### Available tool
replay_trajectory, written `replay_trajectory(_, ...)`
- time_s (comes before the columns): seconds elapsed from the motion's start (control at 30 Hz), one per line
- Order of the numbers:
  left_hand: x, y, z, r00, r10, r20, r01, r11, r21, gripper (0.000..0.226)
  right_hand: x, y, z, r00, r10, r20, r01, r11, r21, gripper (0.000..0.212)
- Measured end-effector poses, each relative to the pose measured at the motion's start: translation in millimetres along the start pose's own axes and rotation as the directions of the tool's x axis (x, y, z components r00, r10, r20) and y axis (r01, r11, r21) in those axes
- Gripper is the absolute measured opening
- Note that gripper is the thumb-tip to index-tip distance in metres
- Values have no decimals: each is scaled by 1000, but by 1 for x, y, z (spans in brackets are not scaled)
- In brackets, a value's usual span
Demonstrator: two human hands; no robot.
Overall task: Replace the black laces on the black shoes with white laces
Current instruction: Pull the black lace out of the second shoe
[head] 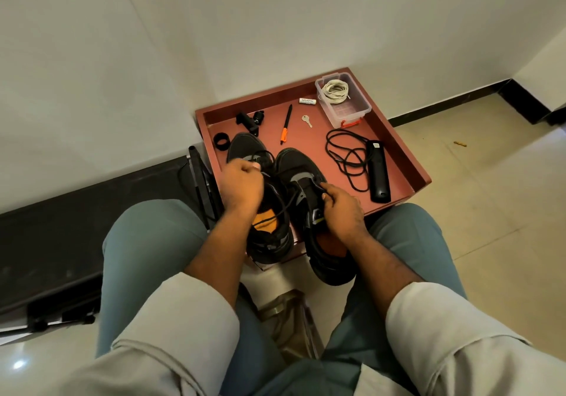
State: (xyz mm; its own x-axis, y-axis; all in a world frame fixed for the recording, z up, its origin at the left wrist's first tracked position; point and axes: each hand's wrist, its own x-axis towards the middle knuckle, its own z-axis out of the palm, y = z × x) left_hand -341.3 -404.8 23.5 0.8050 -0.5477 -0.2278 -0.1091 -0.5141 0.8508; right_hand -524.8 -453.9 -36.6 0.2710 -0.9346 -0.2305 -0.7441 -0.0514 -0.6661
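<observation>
shoes: two black shoes on the near part of the red tray [395,150], toes pointing away from the person. left shoe [245,147] and right shoe [295,162] lie side by side, close together. orange insoles show in both heel openings.
black lace: one black lace [286,205] runs from the right shoe's eyelets across the left shoe's opening and up toward the left hand.
left hand: left hand [242,185] is raised over the left shoe, fingers curled into a fist, pinching the black lace near its end.
right hand: right hand [343,208] rests on the right shoe's side and tongue, fingers curled, gripping the upper near the eyelets.
white laces: one coiled bundle of white laces [336,90] lies inside one clear plastic box [352,110] with a red latch, at the tray's far right corner, well apart from the shoes.
tray contents, other: one pen [285,124] with orange grip; one key [306,120]; one small white tube [307,101]; one black ring [221,141]; one black clamp part [249,121]; one black remote [379,170] with one loose black cord [346,156] beside it.
person: seated, two knees in blue-grey trousers on either side of the tray, two light sleeves pushed up the forearms.
floor: light tiles; dark skirting along the wall.
</observation>
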Motion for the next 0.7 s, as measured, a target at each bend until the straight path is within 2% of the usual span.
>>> replay_trajectory(0.1, 27, 12, -35, 971, -27, -239, 6, 996, -87, 8, 4, 0, -3, 1000, 12, 16, -13, 1000, 25, 37)
replay_trajectory(0.13, 30, 15, -43, 965, -23, -263, 1, 997, -82, 15, 3, -1, -4, 999, 5, 35, -6, 1000, 28, 38)
replay_trajectory(0.17, 30, 15, -46, 967, -12, -255, 3, 999, -35, 35, 3, -3, -4, 999, 12, 48, -14, 999, 47, 41)
replay_trajectory(0.23, 15, 9, -39, 986, 65, -155, -28, 974, 227, 73, 4, -6, -5, 996, 73, 49, -79, 990, 119, 52)
replay_trajectory(0.27, 4, 7, -30, 987, 144, -65, -109, 917, 384, 79, 8, -8, -6, 993, 106, 44, -112, 982, 152, 54)
replay_trajectory(0.3, -7, 3, -19, 970, 234, 68, -236, 833, 500, 76, 12, -10, -8, 991, 131, 39, -136, 974, 179, 55)
replay_trajectory(0.37, -26, 1, 5, 848, 354, 395, -528, 630, 570, 58, 23, -11, -11, 988, 153, 27, -156, 963, 219, 46)
replay_trajectory(0.43, -38, -1, 21, 715, 343, 609, -693, 468, 549, 50, 33, -12, -12, 993, 112, 33, -116, 968, 222, 28)
replay_trajectory(0.47, -41, -3, 27, 684, 318, 657, -723, 416, 551, 49, 37, -15, -12, 996, 85, 41, -92, 970, 224, 18)
replay_trajectory(0.57, -43, -4, 31, 684, 239, 689, -721, 366, 588, 50, 47, -23, -11, 998, 34, 47, -43, 976, 212, 5)
replay_trajectory(0.63, -41, -4, 29, 688, 223, 690, -717, 353, 601, 52, 51, -26, -10, 998, 7, 55, -16, 985, 171, 6)
replay_trajectory(0.7, -39, -4, 29, 691, 216, 690, -715, 345, 608, 54, 55, -25, -13, 999, 12, 41, -21, 975, 221, 11)
